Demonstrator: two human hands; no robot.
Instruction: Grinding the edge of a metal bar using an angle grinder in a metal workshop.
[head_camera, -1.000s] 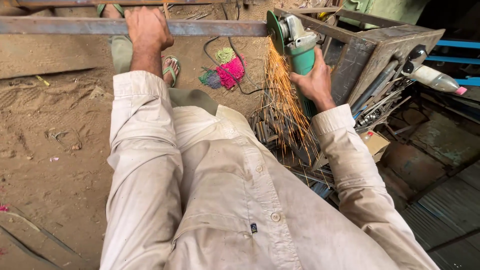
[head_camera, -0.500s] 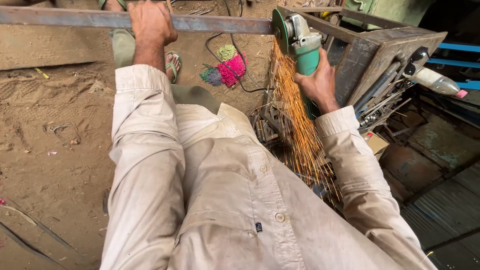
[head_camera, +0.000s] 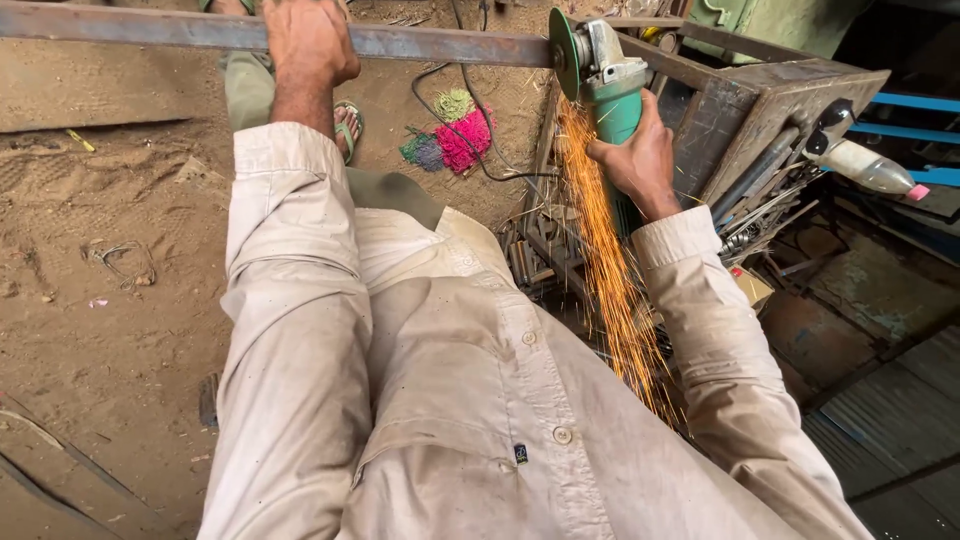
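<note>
Grinder (head_camera: 605, 75) disc is biting into the long steel bar (head_camera: 180, 30), right at the end nearest your right hand. Your right hand (head_camera: 640, 160) is wrapped tight around the green body of the tool, fingers closed on it, disc edge on the metal. Your left hand (head_camera: 308, 38) presses flat-ish down over the bar farther along, fingers curled over its far edge, pinning it. Bar runs across the top of view, from past your left hand to the disc.

Progress: cut is live, judging by the heavy orange sparks (head_camera: 610, 280) streaming down and back from the disc, between your right forearm and your chest. Bar looks unbroken on both sides of the disc, so the cut seems partway at most; how deep the disc sits can't be told from this angle. Piece not parted yet, as far as shown.

Outward: just beyond your right hand is a rusty metal box frame (head_camera: 770, 110) the bar end rests toward, with rods and scrap tucked below it. A power cord (head_camera: 450, 120) trails on the dirt between your hands, near a bunch of pink and green fibre (head_camera: 455, 135). Below your left hand, a sandalled foot (head_camera: 347, 125) on sandy ground (head_camera: 100, 300). Far side of your right hand, a pale tube-like tool (head_camera: 865, 165) with a pink tip lies on blue rails.
</note>
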